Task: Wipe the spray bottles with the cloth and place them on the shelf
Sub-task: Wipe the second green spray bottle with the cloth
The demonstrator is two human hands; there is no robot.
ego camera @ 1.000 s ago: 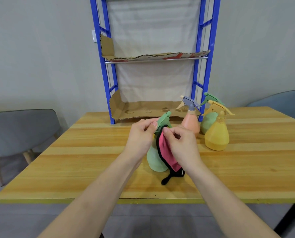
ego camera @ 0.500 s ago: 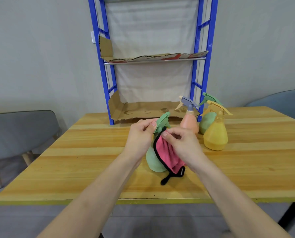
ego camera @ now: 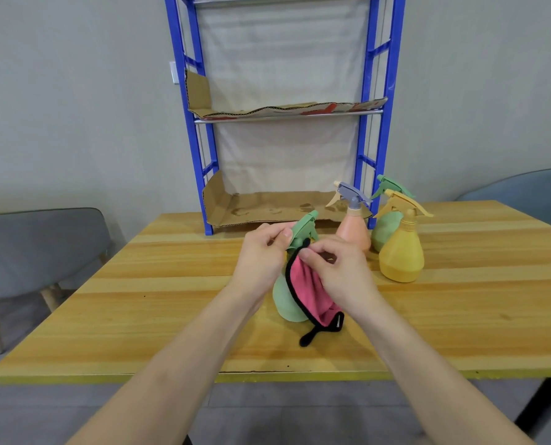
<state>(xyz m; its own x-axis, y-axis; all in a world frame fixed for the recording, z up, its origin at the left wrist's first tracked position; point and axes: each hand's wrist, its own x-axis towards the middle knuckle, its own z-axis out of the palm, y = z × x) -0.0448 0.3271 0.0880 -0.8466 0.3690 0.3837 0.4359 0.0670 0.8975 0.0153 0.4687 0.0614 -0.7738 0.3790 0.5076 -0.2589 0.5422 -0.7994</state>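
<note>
place: plain workroom | cues: bare grey wall, wooden table, blue metal rack, grey chairs

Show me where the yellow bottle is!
Head view: the yellow spray bottle stands on the table, right of centre, in front of the back green bottle and beside the peach bottle.
</note>
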